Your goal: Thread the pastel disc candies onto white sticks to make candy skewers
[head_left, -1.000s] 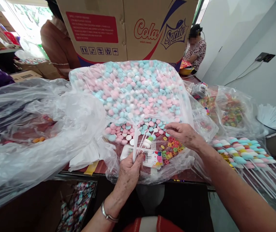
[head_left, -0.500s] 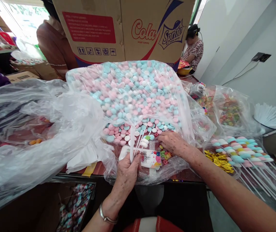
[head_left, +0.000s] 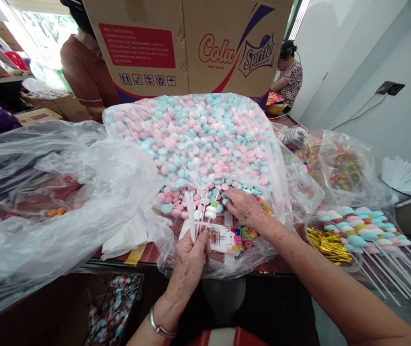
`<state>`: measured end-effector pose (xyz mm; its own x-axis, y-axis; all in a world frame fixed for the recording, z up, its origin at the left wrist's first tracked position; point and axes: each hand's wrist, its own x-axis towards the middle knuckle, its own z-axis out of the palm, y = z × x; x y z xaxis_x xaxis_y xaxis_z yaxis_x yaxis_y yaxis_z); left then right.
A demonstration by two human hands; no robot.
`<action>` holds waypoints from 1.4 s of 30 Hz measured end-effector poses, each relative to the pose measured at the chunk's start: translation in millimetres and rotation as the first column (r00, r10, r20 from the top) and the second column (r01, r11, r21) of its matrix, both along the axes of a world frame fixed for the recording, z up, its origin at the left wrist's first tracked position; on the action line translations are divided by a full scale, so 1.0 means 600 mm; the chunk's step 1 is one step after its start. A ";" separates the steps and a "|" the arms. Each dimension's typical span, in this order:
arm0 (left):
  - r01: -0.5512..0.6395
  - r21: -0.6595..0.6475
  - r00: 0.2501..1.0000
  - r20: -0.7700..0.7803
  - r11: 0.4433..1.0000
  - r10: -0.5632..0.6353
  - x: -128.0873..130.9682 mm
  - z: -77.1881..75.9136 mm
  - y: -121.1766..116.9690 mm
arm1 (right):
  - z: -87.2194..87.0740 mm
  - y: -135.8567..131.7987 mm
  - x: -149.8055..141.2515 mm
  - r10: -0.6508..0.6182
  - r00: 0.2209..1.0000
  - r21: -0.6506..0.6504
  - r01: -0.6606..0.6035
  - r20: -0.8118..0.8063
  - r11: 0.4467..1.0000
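A Cola and Sprite stick-candy carton (head_left: 191,57) stands beyond both hands, behind a clear plastic bag (head_left: 205,137) of pink, blue and white candies. Assembled candy sticks (head_left: 364,228) lie well right of the right hand (head_left: 245,207), with gold twist ties (head_left: 330,246) nearer. The left hand (head_left: 191,252) grips white sticks (head_left: 191,216), one bearing white candies (head_left: 211,211) just left of the right hand, whose fingers curl at loose candies (head_left: 219,208); whether they pinch one I cannot tell

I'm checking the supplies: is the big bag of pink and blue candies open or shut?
Open. The bag gapes at its near side, where loose candies lie uncovered beside the right hand.
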<state>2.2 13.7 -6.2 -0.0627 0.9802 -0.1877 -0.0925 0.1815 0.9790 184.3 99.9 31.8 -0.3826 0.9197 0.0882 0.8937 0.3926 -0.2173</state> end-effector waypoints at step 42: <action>0.135 0.087 0.960 -0.258 0.987 -0.108 -0.005 -0.005 0.002 | -0.006 -0.024 0.020 -0.315 0.318 -0.339 -0.021 -0.894 0.941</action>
